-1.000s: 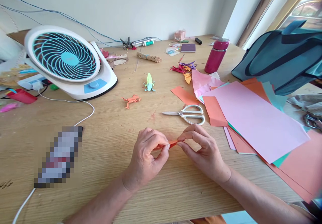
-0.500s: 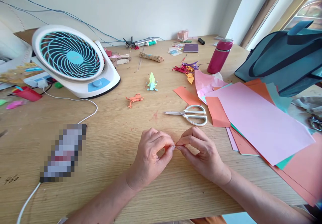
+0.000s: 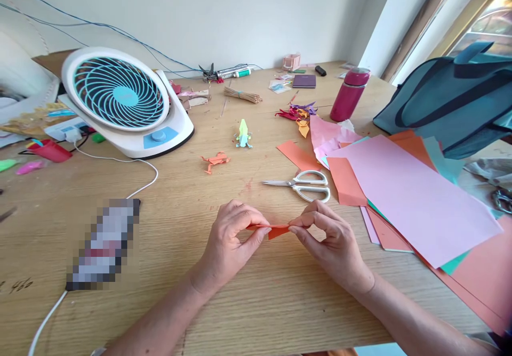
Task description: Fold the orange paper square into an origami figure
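Observation:
A small folded piece of orange paper [image 3: 279, 232] is held between my two hands above the table. My left hand [image 3: 239, 232] pinches its left end between thumb and fingers, and my right hand [image 3: 326, 233] pinches its right end. Just beyond my right hand lie scissors [image 3: 298, 183] with white handles, their blades pointing left. An orange folded paper figure [image 3: 216, 161] rests farther back on the left. Behind it stands a green and light blue folded figure [image 3: 244, 134].
Colored paper sheets [image 3: 416, 196] cover the right side, below a teal bag [image 3: 448, 97]. A magenta bottle [image 3: 350, 95] stands behind them. At the left are a white fan [image 3: 176, 116], a red cup [image 3: 52, 151] and a blurred-out object [image 3: 104, 244] with a white cable.
My hands have moved apart, and more of the orange paper shows between them. The view has shifted slightly.

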Motion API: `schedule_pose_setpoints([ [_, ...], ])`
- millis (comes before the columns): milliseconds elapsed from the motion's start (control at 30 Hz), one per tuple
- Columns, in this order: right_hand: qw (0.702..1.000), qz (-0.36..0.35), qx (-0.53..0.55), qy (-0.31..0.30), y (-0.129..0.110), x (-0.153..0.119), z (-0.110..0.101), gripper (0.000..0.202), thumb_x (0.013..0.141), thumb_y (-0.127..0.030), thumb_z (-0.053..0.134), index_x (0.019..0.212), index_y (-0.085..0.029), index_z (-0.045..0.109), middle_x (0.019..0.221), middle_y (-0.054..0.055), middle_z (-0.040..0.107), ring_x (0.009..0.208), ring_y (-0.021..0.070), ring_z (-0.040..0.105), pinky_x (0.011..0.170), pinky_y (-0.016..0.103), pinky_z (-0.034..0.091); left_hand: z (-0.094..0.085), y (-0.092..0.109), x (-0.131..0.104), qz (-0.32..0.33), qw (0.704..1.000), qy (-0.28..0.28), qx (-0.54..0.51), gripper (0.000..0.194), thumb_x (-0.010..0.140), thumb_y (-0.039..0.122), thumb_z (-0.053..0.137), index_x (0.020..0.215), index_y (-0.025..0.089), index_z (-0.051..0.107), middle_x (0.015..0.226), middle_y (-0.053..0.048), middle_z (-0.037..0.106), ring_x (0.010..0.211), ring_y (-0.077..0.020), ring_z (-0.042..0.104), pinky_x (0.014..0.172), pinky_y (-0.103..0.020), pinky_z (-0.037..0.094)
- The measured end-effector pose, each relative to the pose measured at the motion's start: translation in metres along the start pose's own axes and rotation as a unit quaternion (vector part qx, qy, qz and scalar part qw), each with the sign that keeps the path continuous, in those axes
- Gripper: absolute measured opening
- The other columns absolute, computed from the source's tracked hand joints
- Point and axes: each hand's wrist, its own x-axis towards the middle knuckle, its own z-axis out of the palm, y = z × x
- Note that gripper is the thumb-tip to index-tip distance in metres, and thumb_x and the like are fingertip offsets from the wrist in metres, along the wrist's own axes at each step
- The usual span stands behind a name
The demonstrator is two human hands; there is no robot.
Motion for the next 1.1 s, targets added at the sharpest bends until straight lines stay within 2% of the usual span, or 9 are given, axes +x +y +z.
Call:
schedule_pose_setpoints([
  [200,1.000,0.004,0.010,-0.011,0.001,0.001,0.000,0.009,0.093,-0.016,0.062,0.087,-0.022,0.066,0.080,0.001,0.059,0.074,0.0149,0.056,0.067,0.029,0.045,-0.003,-0.001,0.001,-0.013,0.999,-0.013,-0.029,0.017,0.088,0.007,0.061,0.077,0.020,0.063,0.072,0.002,0.067,0.071,-0.0145,0.058,0.077,-0.031,0.041],
  [400,0.999,0.027,0.023,-0.017,0.000,0.001,-0.002,0.013,0.092,-0.017,0.063,0.080,-0.021,0.064,0.075,0.000,0.058,0.070,0.0137,0.056,0.066,0.027,0.045,-0.008,-0.004,0.002,-0.004,0.998,-0.006,-0.057,0.014,0.090,0.009,0.062,0.089,0.020,0.069,0.082,0.000,0.073,0.076,-0.0144,0.063,0.079,-0.030,0.044],
  [600,0.998,0.035,0.020,-0.054,0.005,-0.001,-0.001,0.014,0.093,-0.017,0.061,0.080,-0.020,0.065,0.076,0.001,0.058,0.067,0.0124,0.055,0.061,0.025,0.042,-0.010,-0.004,0.006,0.000,0.999,0.001,-0.050,0.015,0.087,0.007,0.065,0.087,0.020,0.072,0.079,0.000,0.074,0.073,-0.0138,0.063,0.077,-0.029,0.046],
  [767,0.998,0.032,0.010,-0.045,0.009,-0.002,0.002,0.017,0.093,-0.019,0.062,0.076,-0.020,0.062,0.072,-0.001,0.055,0.063,0.0115,0.052,0.058,0.024,0.039,-0.009,-0.003,0.006,-0.032,0.998,-0.006,-0.049,0.016,0.088,0.008,0.061,0.081,0.020,0.070,0.075,0.002,0.071,0.070,-0.0127,0.062,0.075,-0.027,0.045],
  [867,0.997,0.044,0.012,-0.064,0.008,-0.001,0.003,0.020,0.093,-0.020,0.062,0.074,-0.020,0.059,0.073,-0.001,0.055,0.065,0.0120,0.052,0.060,0.025,0.040,-0.011,-0.001,0.007,-0.071,0.997,-0.021,-0.029,0.020,0.088,0.008,0.057,0.072,0.019,0.064,0.069,0.002,0.065,0.068,-0.0122,0.058,0.070,-0.025,0.043],
  [967,0.995,0.049,0.018,-0.085,0.006,-0.001,0.002,0.020,0.094,-0.018,0.059,0.074,-0.020,0.057,0.075,0.000,0.054,0.067,0.0124,0.051,0.061,0.025,0.040,-0.013,0.000,0.009,-0.093,0.995,-0.036,-0.029,0.018,0.086,0.009,0.058,0.072,0.019,0.064,0.070,0.002,0.065,0.068,-0.0122,0.057,0.066,-0.024,0.042],
  [1100,0.990,0.054,0.044,-0.121,0.002,0.000,0.002,0.012,0.095,-0.020,0.057,0.083,-0.020,0.062,0.082,0.002,0.058,0.074,0.0143,0.056,0.068,0.026,0.044,-0.012,0.001,0.009,-0.105,0.993,-0.048,-0.029,0.017,0.085,0.013,0.061,0.070,0.019,0.064,0.069,0.001,0.065,0.067,-0.0127,0.057,0.063,-0.023,0.041],
])
